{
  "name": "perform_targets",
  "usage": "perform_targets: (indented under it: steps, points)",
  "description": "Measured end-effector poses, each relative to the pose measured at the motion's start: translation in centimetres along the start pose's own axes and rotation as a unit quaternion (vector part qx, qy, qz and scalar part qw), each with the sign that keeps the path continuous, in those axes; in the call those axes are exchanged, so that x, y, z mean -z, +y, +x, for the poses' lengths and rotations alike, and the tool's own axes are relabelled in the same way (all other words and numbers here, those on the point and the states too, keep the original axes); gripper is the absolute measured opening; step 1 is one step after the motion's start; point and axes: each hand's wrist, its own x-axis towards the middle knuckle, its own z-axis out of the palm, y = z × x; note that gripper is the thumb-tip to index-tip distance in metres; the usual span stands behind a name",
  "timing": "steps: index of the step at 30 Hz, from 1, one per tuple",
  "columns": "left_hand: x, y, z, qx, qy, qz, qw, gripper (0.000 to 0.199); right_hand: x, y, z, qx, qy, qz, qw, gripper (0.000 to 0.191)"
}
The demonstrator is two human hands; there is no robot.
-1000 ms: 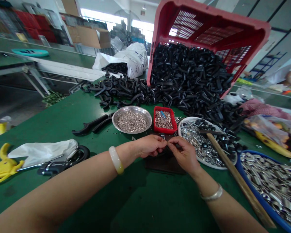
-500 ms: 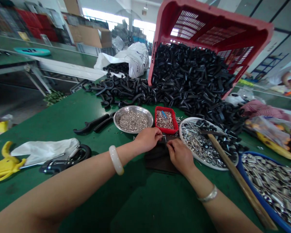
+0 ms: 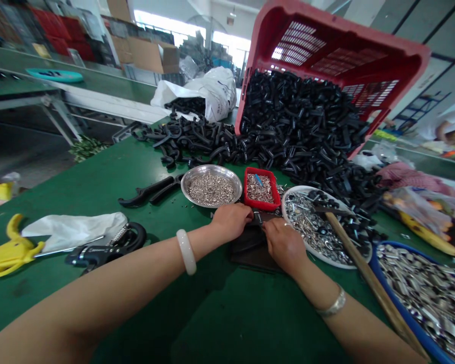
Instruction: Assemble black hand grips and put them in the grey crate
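Just in front of the metal bowl and the red tray, my left hand (image 3: 232, 221) is closed, its fingertips pinched together over a dark plate (image 3: 256, 259) on the table. Facing it from the right, my right hand (image 3: 285, 242) is also closed, thumb and fingers pressed together. Between the fingertips shows a small silver metal piece (image 3: 258, 218); which hand grips it I cannot tell. Below them a black part (image 3: 248, 238) lies on the plate, partly hidden by my hands. A steel bowl (image 3: 185, 192) of small metal pieces and a red tray (image 3: 263, 205) of pins stand behind.
A white tray (image 3: 318, 257) of hardware holds a hammer (image 3: 358, 263), its handle reaching toward me. Beside it is a blue basin (image 3: 405, 323) of metal parts. Black parts spill from a tipped red crate (image 3: 413, 55). Black handles (image 3: 146, 192) and a yellow-handled tool (image 3: 11, 250) lie left.
My right hand has turned slightly, its back now more over the fingers, and stays beside the small metal piece. The left hand lies a little flatter. The view has shifted slightly.
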Motion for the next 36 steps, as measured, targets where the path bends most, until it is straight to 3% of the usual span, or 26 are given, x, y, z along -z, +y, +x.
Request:
perform_targets:
  steps: [8, 14, 18, 23, 26, 30, 36]
  points:
    - [-0.6, 1.3, 0.9, -0.062, 0.044, -0.018, 0.997, 0.016, 0.6, 0.2, -0.2, 0.044, -0.033, 0.013, 0.998, 0.014]
    - [-1.6, 1.3, 1.6, -0.075, 0.041, -0.054, 0.995, 0.014, -0.6, 0.9, -0.9, -0.047, 0.01, 0.166, 0.985, 0.014]
    - [-0.8, 0.4, 1.7, -0.047, 0.058, -0.1, 0.992, 0.015, -1.0, 1.5, -1.1, -0.051, 0.054, 0.27, 0.96, 0.014]
    - [0.6, -0.3, 2.0, -0.031, 0.022, -0.101, 0.994, 0.018, -0.4, 1.8, -0.4, -0.049, 0.045, 0.286, 0.956, 0.015]
    - [0.4, 0.2, 1.8, -0.065, 0.008, -0.058, 0.996, 0.019, -0.3, 2.0, -0.2, -0.053, 0.048, 0.3, 0.951, 0.015]
    - [-0.8, 1.0, 1.1, -0.125, 0.057, 0.013, 0.99, 0.025, -0.4, 2.3, -1.4, -0.076, 0.067, 0.329, 0.939, 0.016]
    - [-1.4, 1.2, 0.6, -0.248, 0.05, 0.147, 0.956, 0.044, -0.6, 2.7, -3.6, -0.107, 0.087, 0.371, 0.918, 0.015]
